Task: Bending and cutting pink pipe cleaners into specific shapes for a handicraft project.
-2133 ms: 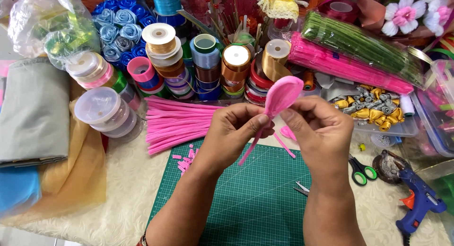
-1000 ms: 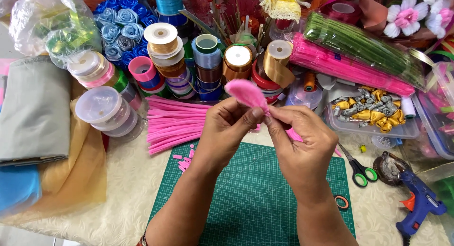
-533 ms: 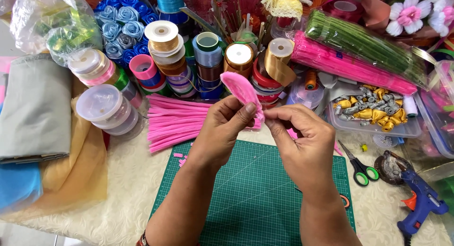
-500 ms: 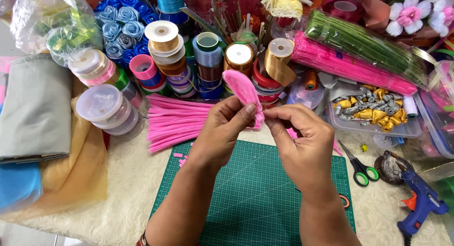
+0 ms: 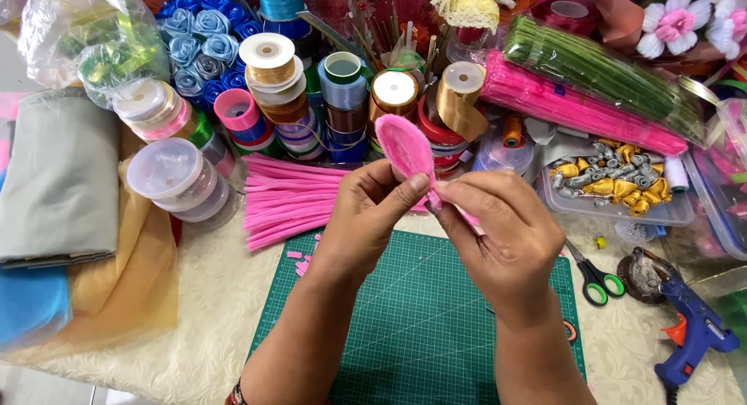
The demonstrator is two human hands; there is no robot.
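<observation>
My left hand (image 5: 366, 214) pinches the lower edge of a pink fuzzy petal shape (image 5: 405, 146) made from a pipe cleaner loop, held upright above the green cutting mat (image 5: 420, 319). My right hand (image 5: 502, 234) grips the petal's twisted stem end just right of the left thumb; the stem is mostly hidden under its fingers. Behind my hands, a pile of loose pink pipe cleaners (image 5: 284, 199) lies on the table.
Several ribbon spools (image 5: 268, 63) crowd the back. A pack of pink and green stems (image 5: 591, 94) lies at right, with a tray of gold and silver bits (image 5: 615, 179), green-handled scissors (image 5: 595, 277) and a blue glue gun (image 5: 696, 327). Folded fabric (image 5: 58, 179) sits left.
The petal has turned from lying flat and tilted right to standing upright, edge toward me. Both hands have closed in on its base, the right hand moving over the stem.
</observation>
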